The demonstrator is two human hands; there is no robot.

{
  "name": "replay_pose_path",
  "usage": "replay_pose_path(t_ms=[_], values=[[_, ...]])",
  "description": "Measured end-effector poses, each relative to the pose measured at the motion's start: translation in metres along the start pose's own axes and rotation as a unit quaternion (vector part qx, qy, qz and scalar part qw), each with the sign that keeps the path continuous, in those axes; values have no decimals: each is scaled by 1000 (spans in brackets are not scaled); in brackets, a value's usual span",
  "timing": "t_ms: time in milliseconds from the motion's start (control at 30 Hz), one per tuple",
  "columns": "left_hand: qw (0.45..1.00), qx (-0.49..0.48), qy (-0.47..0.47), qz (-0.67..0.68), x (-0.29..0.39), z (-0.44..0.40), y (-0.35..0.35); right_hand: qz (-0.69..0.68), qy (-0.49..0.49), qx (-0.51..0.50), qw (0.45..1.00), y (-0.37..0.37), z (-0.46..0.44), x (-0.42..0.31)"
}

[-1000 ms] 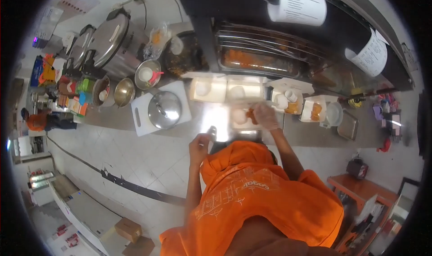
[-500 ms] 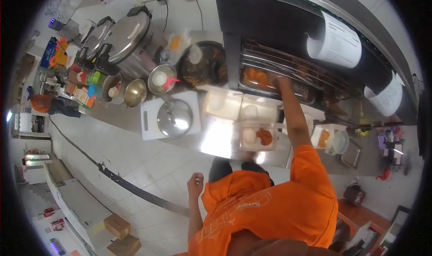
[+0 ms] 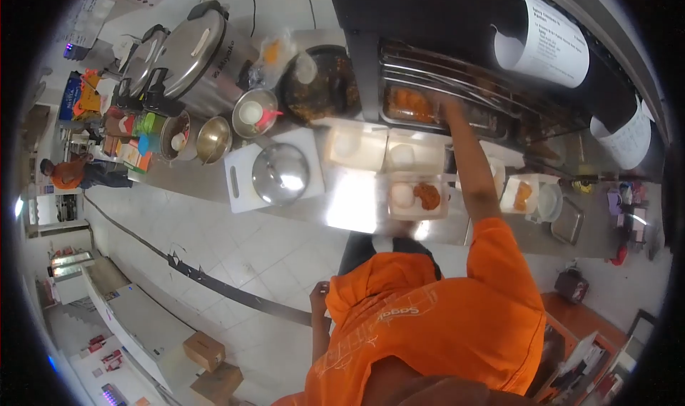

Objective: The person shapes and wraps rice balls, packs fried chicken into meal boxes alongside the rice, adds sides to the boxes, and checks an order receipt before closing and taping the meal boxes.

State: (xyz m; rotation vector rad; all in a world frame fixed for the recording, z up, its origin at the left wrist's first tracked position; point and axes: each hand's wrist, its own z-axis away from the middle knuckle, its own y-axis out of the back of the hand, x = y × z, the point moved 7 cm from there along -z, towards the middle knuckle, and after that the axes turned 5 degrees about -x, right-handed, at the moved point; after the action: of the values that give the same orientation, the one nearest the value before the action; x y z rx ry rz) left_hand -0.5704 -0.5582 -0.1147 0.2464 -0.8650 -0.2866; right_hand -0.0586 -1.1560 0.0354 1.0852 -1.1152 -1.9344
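My right hand, smeared by motion, reaches into the dark display warmer beside a tray of orange-brown fried pieces; its fingers and anything in them cannot be made out. At my side, over the floor, hangs my left hand, fingers curled in and no object visible in them. Below the warmer on the steel counter, an open box holds a rounded white portion of rice and a fried piece. Behind it are an open box with a white portion and another pale open box.
Left along the counter are a white cutting board under a metal lid, a dark pan, metal bowls and large pressure cookers. A box with a fried piece sits at right. Another person stands far left.
My right hand stays inside the warmer, shifted slightly within it. My left hand has drawn closer to my body. The whole view has shifted a little; the boxes stay put on the counter.
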Motion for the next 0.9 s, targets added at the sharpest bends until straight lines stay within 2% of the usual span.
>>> replay_pose_path(t_ms=[67, 100, 167, 200, 233, 300, 333, 400, 433, 467, 533, 567, 600, 633, 700, 733, 800, 833, 900], values=[[999, -6, -38, -7, 15, -6, 4, -42, -18, -12, 999, 3, 15, 7], [998, 18, -7, -56, 15, -9, 8, -83, -31, -24, 996, 8, 32, 13], [998, 43, 25, -34, 20, -7, 10, -180, -20, -21, 983, 19, 74, 17], [997, 57, 42, -21, 21, -5, 9, -210, 76, 30, 974, 23, 99, 10], [998, 61, -13, -18, 26, -3, 8, -239, 169, 78, 953, 25, 119, 5], [997, 39, -5, -72, 11, -6, 1, -157, 281, 182, 929, 38, 160, -3], [995, 27, -4, -99, 2, -9, -3, -45, 298, 233, 925, 43, 178, -9], [996, 16, 8, -83, -33, -19, -10, -114, 300, 170, 932, 42, 210, -10], [997, 11, 15, -75, -51, -27, -15, -236, 280, 108, 924, 29, 206, 2], [1000, 2, 24, 11, -59, -34, -18, -354, 254, 43, 899, 2, 200, 17], [983, -18, 42, 180, -75, -45, -23, -241, 249, -95, 933, -50, 185, 24], [993, -17, 37, 112, -71, -46, -23, -2, 258, -164, 952, -76, 167, 25], [998, -16, 31, 43, -65, -49, -23, 237, 250, -224, 912, -91, 161, 29], [999, -14, 22, -25, -57, -55, -23, 183, 207, -222, 935, -89, 155, 31], [996, -18, 11, 89, -47, -57, -21, 72, 121, -219, 965, -71, 156, 27], [989, -20, 5, 146, -43, -57, -19, 54, 112, -204, 971, -57, 163, 23], [999, 10, -7, 30, -30, -50, -12, 16, 99, -176, 979, -29, 182, 10], [999, 26, -14, -28, -23, -49, -9, -34, 116, -117, 986, -22, 183, 12], [999, 37, 4, 12, -36, -46, -10, -133, 148, -1, 980, -6, 181, 29]])
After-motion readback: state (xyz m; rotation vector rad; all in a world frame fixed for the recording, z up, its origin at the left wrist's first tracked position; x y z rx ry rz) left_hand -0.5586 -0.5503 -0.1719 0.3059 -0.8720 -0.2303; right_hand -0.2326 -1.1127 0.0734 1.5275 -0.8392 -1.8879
